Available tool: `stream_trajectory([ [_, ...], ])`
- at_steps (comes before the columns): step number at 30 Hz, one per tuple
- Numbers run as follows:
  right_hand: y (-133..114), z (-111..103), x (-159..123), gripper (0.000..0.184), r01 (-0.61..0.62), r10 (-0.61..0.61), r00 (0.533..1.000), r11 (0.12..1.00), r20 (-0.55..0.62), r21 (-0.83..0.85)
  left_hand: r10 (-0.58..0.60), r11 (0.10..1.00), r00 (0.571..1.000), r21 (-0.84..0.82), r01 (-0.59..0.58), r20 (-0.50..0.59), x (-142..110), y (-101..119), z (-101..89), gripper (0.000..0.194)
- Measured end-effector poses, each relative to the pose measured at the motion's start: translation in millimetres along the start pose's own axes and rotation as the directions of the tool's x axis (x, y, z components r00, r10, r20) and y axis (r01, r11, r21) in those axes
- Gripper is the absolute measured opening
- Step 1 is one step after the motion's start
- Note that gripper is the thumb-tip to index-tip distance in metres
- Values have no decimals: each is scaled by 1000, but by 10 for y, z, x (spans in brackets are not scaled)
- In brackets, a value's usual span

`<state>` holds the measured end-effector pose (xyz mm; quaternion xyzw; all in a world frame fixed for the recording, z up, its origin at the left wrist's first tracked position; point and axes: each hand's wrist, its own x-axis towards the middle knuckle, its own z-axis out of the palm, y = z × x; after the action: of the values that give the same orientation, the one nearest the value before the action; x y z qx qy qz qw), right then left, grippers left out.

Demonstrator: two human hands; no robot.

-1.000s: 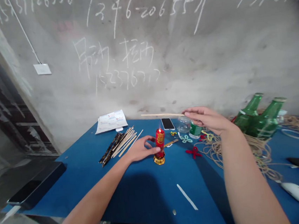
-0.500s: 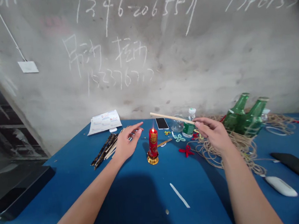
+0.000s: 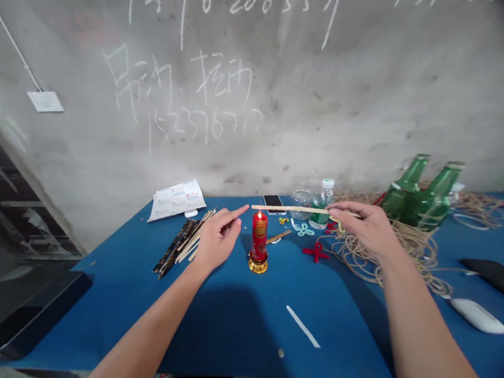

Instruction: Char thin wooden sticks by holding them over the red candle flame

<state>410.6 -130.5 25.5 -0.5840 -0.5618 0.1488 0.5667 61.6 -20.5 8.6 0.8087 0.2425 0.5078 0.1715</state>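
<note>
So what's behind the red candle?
Behind the red candle in its gold holder lies a smartphone, with a thin wooden stick from the right hand crossing its lower end. The candle itself hides whatever sits directly behind it.

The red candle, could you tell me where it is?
In the head view, the lit red candle stands on the blue table, right of the left hand.

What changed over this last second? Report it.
The left hand drew back from the red candle toward the bundle of sticks, fingers now extended. The right hand kept hold of the thin wooden stick and shifted rightward, bringing the stick's tip just left of the candle's top. The candle stayed lit and in place, as did the phone and green glass bottles.
</note>
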Motion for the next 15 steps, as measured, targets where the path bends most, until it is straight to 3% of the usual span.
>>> stream_trajectory([
  [15, 44, 5, -4, 37, -20, 21, 1000, 999, -15, 33, 25, 999, 1000, -24, -25, 7, -64, -41, 94, 38],
])
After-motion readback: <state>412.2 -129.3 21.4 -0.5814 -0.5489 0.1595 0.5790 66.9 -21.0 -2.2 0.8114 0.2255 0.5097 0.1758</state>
